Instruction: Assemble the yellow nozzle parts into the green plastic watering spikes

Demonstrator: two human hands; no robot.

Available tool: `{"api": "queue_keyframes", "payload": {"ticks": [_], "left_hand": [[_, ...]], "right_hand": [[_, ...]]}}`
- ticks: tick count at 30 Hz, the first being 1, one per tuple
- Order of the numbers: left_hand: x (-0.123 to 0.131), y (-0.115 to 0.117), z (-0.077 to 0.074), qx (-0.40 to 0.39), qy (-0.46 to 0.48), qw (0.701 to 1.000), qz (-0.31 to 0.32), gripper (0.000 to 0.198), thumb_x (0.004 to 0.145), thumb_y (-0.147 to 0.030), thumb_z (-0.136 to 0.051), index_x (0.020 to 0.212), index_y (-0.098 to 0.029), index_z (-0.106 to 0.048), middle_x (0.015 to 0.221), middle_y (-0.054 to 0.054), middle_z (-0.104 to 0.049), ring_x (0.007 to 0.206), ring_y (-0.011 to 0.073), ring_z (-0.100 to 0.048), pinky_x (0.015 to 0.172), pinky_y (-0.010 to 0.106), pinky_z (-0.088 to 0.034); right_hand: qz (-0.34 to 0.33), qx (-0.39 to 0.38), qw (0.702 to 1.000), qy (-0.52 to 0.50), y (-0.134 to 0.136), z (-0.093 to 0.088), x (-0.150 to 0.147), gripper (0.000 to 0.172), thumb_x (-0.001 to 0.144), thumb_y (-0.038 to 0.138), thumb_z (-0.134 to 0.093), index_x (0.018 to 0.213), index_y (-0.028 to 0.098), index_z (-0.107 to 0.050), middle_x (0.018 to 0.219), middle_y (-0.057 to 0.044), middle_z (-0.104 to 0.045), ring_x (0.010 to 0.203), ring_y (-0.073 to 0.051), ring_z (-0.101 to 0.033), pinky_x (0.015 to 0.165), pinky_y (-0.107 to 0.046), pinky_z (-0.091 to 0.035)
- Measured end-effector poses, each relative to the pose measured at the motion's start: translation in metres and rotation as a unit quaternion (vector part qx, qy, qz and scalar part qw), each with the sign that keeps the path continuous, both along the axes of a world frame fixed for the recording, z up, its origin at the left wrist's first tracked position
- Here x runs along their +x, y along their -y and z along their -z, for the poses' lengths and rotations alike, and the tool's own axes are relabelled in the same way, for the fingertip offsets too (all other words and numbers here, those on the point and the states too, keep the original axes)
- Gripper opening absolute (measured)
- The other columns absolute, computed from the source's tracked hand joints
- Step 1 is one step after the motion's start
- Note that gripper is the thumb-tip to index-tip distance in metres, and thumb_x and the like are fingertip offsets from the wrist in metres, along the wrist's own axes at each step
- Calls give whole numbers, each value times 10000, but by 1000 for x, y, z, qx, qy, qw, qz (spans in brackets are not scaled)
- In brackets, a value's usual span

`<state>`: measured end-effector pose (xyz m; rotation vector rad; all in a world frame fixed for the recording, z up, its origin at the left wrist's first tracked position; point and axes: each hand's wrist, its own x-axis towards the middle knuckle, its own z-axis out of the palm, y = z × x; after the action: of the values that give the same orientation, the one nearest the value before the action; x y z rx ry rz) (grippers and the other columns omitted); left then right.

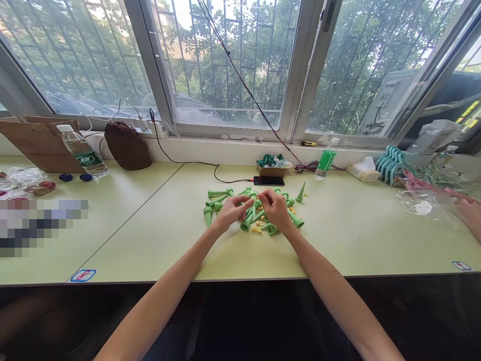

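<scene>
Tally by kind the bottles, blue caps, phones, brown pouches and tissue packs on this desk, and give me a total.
Water bottles: 2
Blue caps: 2
Phone: 1
Brown pouch: 1
Tissue pack: 1
Total: 7
The far-right clutter is too blurred to count, and the green spikes are left out.

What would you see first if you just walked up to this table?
A heap of green plastic cone-shaped spikes in the middle of the pale green table, with the left hand and right hand meeting over it. Behind, a big barred window full of leafy trees.
</scene>
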<state>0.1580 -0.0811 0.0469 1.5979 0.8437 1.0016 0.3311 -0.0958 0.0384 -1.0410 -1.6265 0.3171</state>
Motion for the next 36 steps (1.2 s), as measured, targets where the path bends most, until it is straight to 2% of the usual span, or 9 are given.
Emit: {"api": "queue_keyframes", "payload": {"ticks": [3,6,9,18,24,26,28,31,36], "left_hand": [[0,1,1,25,-16,999,-15,365,750,-507,-708,860,-164,-649,513,-34,-488,404,67,-407,385,193,-325],[0,1,2,40,-4,999,-30,378,714,-484,-745,886,-170,-627,705,0,-599,421,46,-424,380,189,-323],[2,1,2,48,20,998,-44,451,671,-473,-778,967,-179,-609,858,19,-628,434,32,-428,381,189,-328],[5,1,2,115,2,991,-70,461,688,-442,-771,1042,-197,-607,845,5,-601,491,46,-458,445,190,-386],[9,1,5,142,-15,987,-74,458,769,-457,-702,1133,-218,-561,842,-2,-600,465,43,-456,439,185,-376],[10,1,4,130,-8,988,-80,417,792,-500,-667,1073,-208,-568,811,-4,-609,436,46,-457,417,188,-360],[11,0,3,100,1,992,-80,411,817,-575,-604,916,-176,-599,728,-1,-608,385,48,-430,374,197,-311],[10,-1,0,15,2,999,-34,608,854,-695,-436,674,-141,-610,567,21,-578,304,52,-365,330,224,-215],[6,1,-2,-102,-27,992,62,777,862,-759,-282,664,-113,-665,553,83,-629,275,57,-349,336,234,-136]], "right_hand": [[0,1,1000,-1,0,1,0,337,929,484,-498,764,194,-548,592,34,-493,526,-110,-398,529,-242,-327],[3,-3,1000,2,0,1,0,356,938,491,-475,745,197,-530,581,37,-471,521,-111,-378,524,-245,-317],[14,-4,1000,11,0,1,-1,384,953,500,-439,731,200,-522,569,39,-444,516,-113,-364,521,-250,-309],[42,-1,999,17,1,-1,-3,465,975,517,-379,632,208,-434,548,22,-462,518,-120,-397,534,-261,-301],[65,4,998,-2,1,0,-5,443,982,504,-376,666,205,-459,566,25,-465,528,-121,-387,539,-259,-291],[82,4,996,-17,0,1,-4,434,982,505,-381,680,205,-466,560,32,-442,528,-121,-378,539,-257,-292],[91,6,995,-29,0,1,-2,423,982,499,-387,694,202,-478,567,33,-443,535,-120,-386,545,-253,-301],[80,7,996,-32,-1,1,0,404,983,477,-393,702,200,-481,568,36,-437,537,-116,-384,548,-247,-306],[16,19,1000,6,1,1,-3,368,978,427,-418,707,193,-501,579,43,-411,540,-106,-355,553,-240,-306]]}}
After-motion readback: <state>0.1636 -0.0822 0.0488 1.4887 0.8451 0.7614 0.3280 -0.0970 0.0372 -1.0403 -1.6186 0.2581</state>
